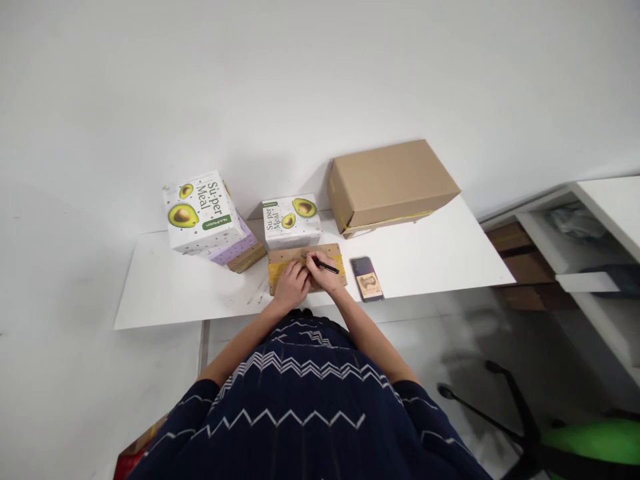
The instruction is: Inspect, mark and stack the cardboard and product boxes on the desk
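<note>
A small brown cardboard box [281, 256] with yellow tape lies at the front edge of the white table [165, 287]. My right hand [326, 275] is closed around a black pen [328, 267], its tip end over the box's top. Resting on the same box, close beside the right, is my left hand [293, 285]; its fingers lie on the top face, slightly bent, with nothing seen in them. Directly behind stands a white Su-per Meal box [291, 220] with avocado pictures. A phone [367, 279] lies just right of the taped box.
At the left, a larger Su-per Meal box [200, 210] sits on a purple box [233, 243] and a brown one. A big cardboard box [395, 180] stands back right by the wall. Shelving [590, 247] and a green chair [595, 440] are on the right.
</note>
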### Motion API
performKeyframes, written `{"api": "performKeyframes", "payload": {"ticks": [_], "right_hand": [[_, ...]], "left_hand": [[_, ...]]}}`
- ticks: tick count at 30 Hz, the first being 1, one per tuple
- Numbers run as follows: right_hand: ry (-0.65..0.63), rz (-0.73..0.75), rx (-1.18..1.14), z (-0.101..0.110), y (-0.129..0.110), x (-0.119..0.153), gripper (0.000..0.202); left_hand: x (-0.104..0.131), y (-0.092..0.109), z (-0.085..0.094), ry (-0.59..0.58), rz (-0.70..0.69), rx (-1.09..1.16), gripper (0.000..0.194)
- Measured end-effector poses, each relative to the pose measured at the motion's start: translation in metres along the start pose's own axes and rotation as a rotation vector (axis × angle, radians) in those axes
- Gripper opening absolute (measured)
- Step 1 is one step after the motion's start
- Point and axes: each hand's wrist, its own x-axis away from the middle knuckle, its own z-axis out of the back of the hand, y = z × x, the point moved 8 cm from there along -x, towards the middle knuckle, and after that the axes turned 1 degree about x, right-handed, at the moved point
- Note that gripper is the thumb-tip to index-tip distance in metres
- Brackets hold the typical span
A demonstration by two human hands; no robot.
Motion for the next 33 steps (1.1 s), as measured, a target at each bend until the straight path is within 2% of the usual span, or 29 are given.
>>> {"api": "performKeyframes", "payload": {"ticks": [8, 16, 23, 26, 29, 31, 33], "right_hand": [[-0.018, 0.029, -0.008, -0.004, 0.002, -0.001, 0.029], [-0.02, 0.03, -0.038, -0.006, 0.004, -0.002, 0.03], [0.006, -0.028, -0.13, 0.003, 0.002, 0.0, 0.028], [0.105, -0.093, -0.275, 0.017, 0.005, 0.004, 0.029], [0.31, -0.153, -0.417, 0.046, 0.022, 0.014, 0.033], [0.475, -0.183, -0.382, 0.073, 0.043, 0.024, 0.036], [0.575, -0.201, -0.226, 0.097, 0.07, 0.035, 0.036]], "left_hand": [[0.001, 0.0, 0.001, 0.038, -0.013, 0.008, 0.033], [0.001, -0.001, 0.001, 0.008, 0.011, 0.024, 0.034], [-0.001, 0.001, 0.004, 0.015, 0.013, 0.015, 0.027], [-0.001, 0.002, 0.008, 0.042, 0.004, 0.006, 0.023], [-0.001, 0.002, 0.009, 0.045, 0.011, 0.011, 0.023], [-0.001, 0.002, 0.009, 0.046, 0.015, 0.016, 0.023], [0.0, 0.001, 0.009, 0.051, 0.016, 0.022, 0.023]]}}
